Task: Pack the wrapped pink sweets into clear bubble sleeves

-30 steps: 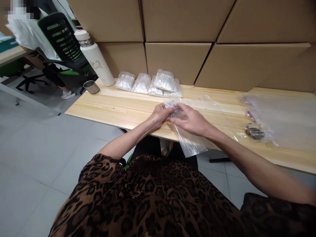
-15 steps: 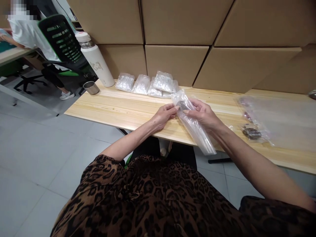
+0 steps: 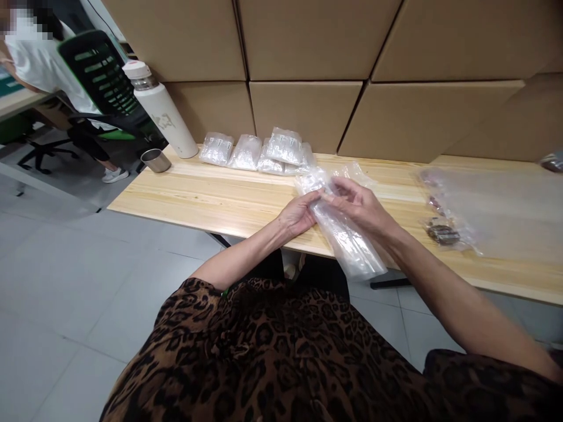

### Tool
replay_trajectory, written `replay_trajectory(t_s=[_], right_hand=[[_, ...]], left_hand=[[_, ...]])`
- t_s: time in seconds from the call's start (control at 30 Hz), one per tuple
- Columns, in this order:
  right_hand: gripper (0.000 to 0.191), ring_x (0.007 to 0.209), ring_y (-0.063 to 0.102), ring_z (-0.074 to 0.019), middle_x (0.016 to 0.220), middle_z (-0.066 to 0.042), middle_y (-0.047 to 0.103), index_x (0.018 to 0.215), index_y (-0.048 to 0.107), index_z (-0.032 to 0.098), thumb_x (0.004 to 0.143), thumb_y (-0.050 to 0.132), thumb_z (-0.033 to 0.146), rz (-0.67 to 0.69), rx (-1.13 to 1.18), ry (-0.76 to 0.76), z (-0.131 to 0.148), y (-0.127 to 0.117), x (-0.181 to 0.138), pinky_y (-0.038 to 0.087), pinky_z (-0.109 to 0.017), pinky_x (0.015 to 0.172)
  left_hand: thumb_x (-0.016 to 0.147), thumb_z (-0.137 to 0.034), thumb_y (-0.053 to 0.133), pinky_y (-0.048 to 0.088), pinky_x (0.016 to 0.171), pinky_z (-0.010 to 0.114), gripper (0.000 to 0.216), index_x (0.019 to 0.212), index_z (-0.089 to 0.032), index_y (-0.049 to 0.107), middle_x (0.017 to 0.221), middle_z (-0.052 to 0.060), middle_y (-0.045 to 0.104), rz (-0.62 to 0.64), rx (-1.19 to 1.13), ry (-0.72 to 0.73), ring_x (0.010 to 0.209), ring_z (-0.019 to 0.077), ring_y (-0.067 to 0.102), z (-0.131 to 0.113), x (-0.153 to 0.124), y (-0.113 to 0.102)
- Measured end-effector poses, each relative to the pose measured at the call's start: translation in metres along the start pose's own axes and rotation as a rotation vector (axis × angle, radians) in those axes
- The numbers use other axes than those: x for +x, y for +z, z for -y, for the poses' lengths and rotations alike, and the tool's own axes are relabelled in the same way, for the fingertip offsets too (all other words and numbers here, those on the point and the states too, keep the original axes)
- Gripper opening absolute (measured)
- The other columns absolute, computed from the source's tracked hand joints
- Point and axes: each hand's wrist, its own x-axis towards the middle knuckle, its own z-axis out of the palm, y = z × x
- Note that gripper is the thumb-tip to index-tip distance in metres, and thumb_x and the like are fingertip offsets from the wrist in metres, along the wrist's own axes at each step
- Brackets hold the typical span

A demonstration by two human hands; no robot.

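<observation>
A long clear plastic bag (image 3: 352, 246) hangs slantwise between my hands, its lower end past the table's front edge. My left hand (image 3: 301, 215) is closed on the upper left side of the bag, thumb on top. My right hand (image 3: 363, 208) pinches it near the top, and its far fingers are partly hidden by the plastic. Another crinkled piece of clear plastic (image 3: 355, 171) shows just behind my right hand. Several small filled clear packets (image 3: 284, 146) lie in a row by the boxes, one of them stacked on others.
Stacked cardboard boxes (image 3: 303, 114) wall off the back of the wooden table (image 3: 197, 190). At left stand a white bottle (image 3: 165, 117) and a metal cup (image 3: 156, 161). Large clear bags (image 3: 505, 217) and a packet of dark items (image 3: 442, 231) lie at right. A person (image 3: 48, 64) sits beyond.
The bag has spread wider and flatter between my hands, and the dark patch at its top no longer shows. My left hand has turned more palm-up. The view has shifted slightly.
</observation>
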Motion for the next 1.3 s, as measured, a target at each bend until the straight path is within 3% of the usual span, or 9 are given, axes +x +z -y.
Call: replay_trajectory(t_s=[0.1, 0.17, 0.3, 0.4, 0.53, 0.73, 0.9, 1.1, 1.3], right_hand=[[0.071, 0.148, 0.048, -0.0351, 0.154, -0.019, 0.057, 0.140, 0.064, 0.016, 0.081, 0.083, 0.052, -0.373, -0.336, -0.133, -0.008, -0.026, 0.012, 0.036, -0.059, 0.126], [0.077, 0.139, 0.055, -0.0343, 0.148, -0.020, 0.060, 0.141, 0.061, 0.016, 0.078, 0.086, 0.053, -0.439, -0.332, -0.033, -0.017, -0.046, 0.020, 0.044, -0.056, 0.119], [0.062, 0.071, 0.062, -0.0187, 0.086, -0.007, 0.068, 0.104, 0.069, 0.019, 0.060, 0.098, 0.052, -0.168, 0.005, 0.290, -0.020, -0.070, 0.016, 0.051, -0.035, 0.062], [0.053, 0.051, 0.045, -0.0095, 0.066, 0.003, 0.058, 0.095, 0.068, 0.021, 0.063, 0.097, 0.051, -0.064, 0.088, 0.144, 0.002, -0.061, 0.000, 0.034, -0.027, 0.048], [0.047, 0.057, 0.053, -0.0117, 0.071, 0.001, 0.062, 0.106, 0.071, 0.021, 0.078, 0.088, 0.055, 0.081, -0.060, -0.069, 0.028, -0.026, -0.018, 0.042, -0.027, 0.053], [0.042, 0.081, 0.065, -0.0213, 0.092, -0.008, 0.071, 0.120, 0.076, 0.018, 0.099, 0.064, 0.053, 0.152, -0.470, -0.385, 0.020, 0.009, -0.023, 0.054, -0.039, 0.078], [0.042, 0.087, 0.068, -0.0227, 0.096, -0.010, 0.074, 0.107, 0.079, 0.021, 0.104, 0.058, 0.058, 0.150, -0.470, -0.476, 0.031, 0.007, -0.043, 0.056, -0.039, 0.081], [0.050, 0.056, 0.061, -0.0141, 0.074, -0.005, 0.072, 0.094, 0.078, 0.020, 0.096, 0.068, 0.069, 0.149, -0.001, 0.029, 0.045, 0.002, -0.077, 0.046, -0.027, 0.050], [0.079, 0.110, 0.077, -0.0334, 0.118, -0.015, 0.079, 0.121, 0.073, 0.025, 0.086, 0.053, 0.093, 0.295, 0.562, 0.375, 0.035, 0.012, -0.065, 0.066, -0.052, 0.089]], left_hand=[[0.089, -0.004, 0.072, 0.054, 0.102, 0.036, 0.006, 0.087, -0.009, 0.075, 0.081, 0.004, 0.076, 0.011, 0.001, 0.011, 0.074, 0.0130, 0.070, -0.003, 0.000, -0.001], [0.089, -0.004, 0.072, 0.054, 0.100, 0.035, 0.006, 0.087, -0.009, 0.075, 0.080, 0.004, 0.075, 0.015, 0.014, 0.017, 0.074, 0.0126, 0.070, -0.007, -0.002, -0.003], [0.090, -0.002, 0.069, 0.055, 0.094, 0.033, 0.009, 0.085, -0.008, 0.074, 0.078, 0.004, 0.075, 0.009, 0.031, 0.043, 0.072, 0.0124, 0.070, -0.009, -0.004, -0.005], [0.087, 0.001, 0.071, 0.054, 0.093, 0.033, 0.011, 0.086, -0.010, 0.074, 0.080, 0.003, 0.076, -0.013, 0.040, 0.082, 0.073, 0.0127, 0.070, -0.005, -0.002, -0.004], [0.088, -0.003, 0.071, 0.054, 0.096, 0.035, 0.009, 0.087, -0.011, 0.073, 0.080, 0.002, 0.075, -0.004, 0.055, 0.109, 0.071, 0.0124, 0.069, 0.001, -0.003, 0.004], [0.095, -0.049, 0.073, 0.057, 0.101, 0.037, 0.034, 0.096, -0.015, 0.072, 0.084, 0.005, 0.073, 0.147, -0.009, 0.158, 0.095, 0.0208, 0.074, -0.009, -0.020, 0.005], [0.076, -0.018, 0.088, 0.055, 0.106, 0.038, 0.024, 0.090, -0.014, 0.070, 0.082, 0.002, 0.073, -0.017, 0.097, 0.257, 0.100, 0.0210, 0.075, -0.014, -0.021, -0.005], [0.090, -0.020, 0.079, 0.048, 0.119, 0.048, 0.027, 0.117, -0.023, 0.073, 0.122, 0.000, 0.077, 0.018, 0.131, 0.488, 0.142, 0.0257, 0.062, -0.036, -0.034, 0.008], [0.080, -0.006, 0.078, 0.054, 0.112, 0.045, 0.023, 0.098, -0.020, 0.082, 0.116, 0.005, 0.081, 0.254, 0.529, 0.474, 0.137, 0.0304, 0.065, -0.040, -0.074, 0.013]])
